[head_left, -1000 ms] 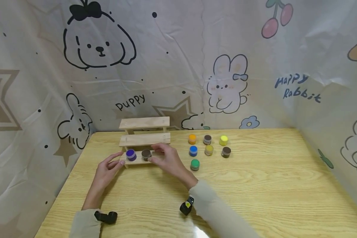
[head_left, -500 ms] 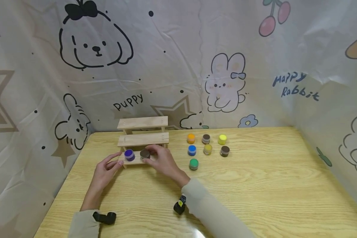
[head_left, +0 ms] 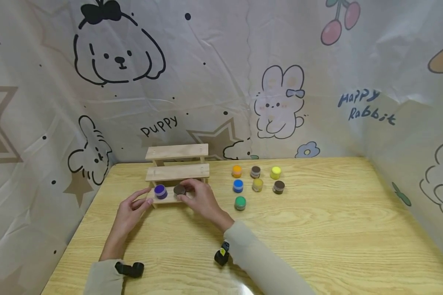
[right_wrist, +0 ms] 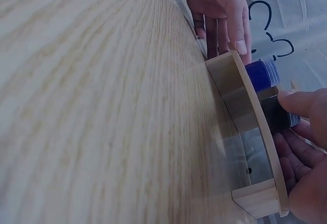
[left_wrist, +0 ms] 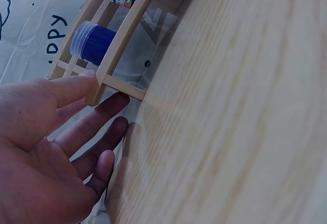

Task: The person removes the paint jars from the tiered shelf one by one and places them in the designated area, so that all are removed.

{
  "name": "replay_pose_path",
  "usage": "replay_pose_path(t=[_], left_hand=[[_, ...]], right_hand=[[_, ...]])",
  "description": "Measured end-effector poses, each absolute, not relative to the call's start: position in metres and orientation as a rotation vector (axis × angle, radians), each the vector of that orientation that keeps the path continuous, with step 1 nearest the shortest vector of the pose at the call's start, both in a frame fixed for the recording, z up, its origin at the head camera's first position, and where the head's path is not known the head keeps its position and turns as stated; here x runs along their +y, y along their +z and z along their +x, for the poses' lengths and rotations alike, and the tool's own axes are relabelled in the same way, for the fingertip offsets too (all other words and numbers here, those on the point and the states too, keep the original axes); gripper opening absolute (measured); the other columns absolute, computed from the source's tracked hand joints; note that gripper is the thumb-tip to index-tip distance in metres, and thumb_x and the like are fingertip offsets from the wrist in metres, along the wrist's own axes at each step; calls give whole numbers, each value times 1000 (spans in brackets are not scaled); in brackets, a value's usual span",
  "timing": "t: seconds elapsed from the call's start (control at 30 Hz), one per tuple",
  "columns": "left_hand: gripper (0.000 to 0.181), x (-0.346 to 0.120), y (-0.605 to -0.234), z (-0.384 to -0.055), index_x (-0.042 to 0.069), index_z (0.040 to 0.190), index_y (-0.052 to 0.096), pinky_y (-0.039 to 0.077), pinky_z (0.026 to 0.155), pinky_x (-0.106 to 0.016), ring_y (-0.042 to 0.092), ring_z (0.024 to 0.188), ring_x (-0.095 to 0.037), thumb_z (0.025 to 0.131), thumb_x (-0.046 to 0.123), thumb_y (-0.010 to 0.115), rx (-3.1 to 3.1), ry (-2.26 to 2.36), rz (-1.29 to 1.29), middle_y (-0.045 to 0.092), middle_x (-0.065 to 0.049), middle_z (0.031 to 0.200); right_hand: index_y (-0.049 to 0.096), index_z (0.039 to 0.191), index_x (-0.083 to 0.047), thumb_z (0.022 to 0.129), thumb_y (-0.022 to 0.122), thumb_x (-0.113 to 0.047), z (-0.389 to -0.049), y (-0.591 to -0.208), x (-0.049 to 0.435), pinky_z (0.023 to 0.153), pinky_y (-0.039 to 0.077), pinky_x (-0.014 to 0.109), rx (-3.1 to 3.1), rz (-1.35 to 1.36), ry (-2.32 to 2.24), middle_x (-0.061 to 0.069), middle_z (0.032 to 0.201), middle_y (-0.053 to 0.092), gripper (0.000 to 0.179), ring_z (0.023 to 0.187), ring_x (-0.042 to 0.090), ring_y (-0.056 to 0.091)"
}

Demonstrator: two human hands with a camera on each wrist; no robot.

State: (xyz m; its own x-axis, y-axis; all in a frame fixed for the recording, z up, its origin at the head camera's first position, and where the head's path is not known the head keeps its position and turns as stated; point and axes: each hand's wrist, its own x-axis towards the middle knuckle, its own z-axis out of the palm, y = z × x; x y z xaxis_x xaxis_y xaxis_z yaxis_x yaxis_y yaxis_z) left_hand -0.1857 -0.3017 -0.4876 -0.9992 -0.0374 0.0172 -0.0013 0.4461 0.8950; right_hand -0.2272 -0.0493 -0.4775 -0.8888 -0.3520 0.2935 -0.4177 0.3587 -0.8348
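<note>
A three-step wooden display stand [head_left: 177, 172] sits at the back left of the table. On its lowest step a purple-lidded paint jar [head_left: 160, 191] stands beside a dark-brown-lidded paint jar [head_left: 179, 189]. My right hand [head_left: 203, 201] pinches the dark jar between thumb and fingers; in the right wrist view this jar [right_wrist: 275, 114] is on the step. The left hand [head_left: 130, 214] holds the left end of the lowest step, its thumb on the front edge in the left wrist view. There the purple jar [left_wrist: 94, 43] stands just past the thumb.
Right of the stand are several more paint jars: orange [head_left: 237, 171], blue [head_left: 238, 186], green [head_left: 240, 203], dark yellow [head_left: 257, 184], bright yellow [head_left: 275, 172] and two brown ones. A printed cloth [head_left: 214, 82] hangs behind the table [head_left: 317, 229].
The head view has shifted slightly. My right hand has brought the dark jar a little closer to the purple one, fingers still around it. The left hand stays at the stand's end.
</note>
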Motion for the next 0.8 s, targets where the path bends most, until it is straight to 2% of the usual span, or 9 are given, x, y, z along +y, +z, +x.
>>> replay_pose_path(t=[0.53, 0.8], left_hand=[[48, -304, -490, -184, 6, 149, 53, 46, 82, -12, 62, 96, 10, 105, 24, 63, -2635, -1630, 25, 66, -28, 128], [49, -302, -489, -186, 6, 149, 53, 46, 82, -12, 62, 97, 9, 105, 26, 63, -2630, -1643, 25, 66, -27, 128]], right_hand=[[71, 118, -5, 91, 81, -14, -221, -469, -41, 85, 54, 29, -2538, 776, 1629, 6, 108, 74, 30, 96, 17, 70], [70, 119, -6, 91, 81, -15, -213, -463, -25, 90, 54, 41, -2510, 779, 1650, 5, 106, 74, 32, 97, 19, 69]])
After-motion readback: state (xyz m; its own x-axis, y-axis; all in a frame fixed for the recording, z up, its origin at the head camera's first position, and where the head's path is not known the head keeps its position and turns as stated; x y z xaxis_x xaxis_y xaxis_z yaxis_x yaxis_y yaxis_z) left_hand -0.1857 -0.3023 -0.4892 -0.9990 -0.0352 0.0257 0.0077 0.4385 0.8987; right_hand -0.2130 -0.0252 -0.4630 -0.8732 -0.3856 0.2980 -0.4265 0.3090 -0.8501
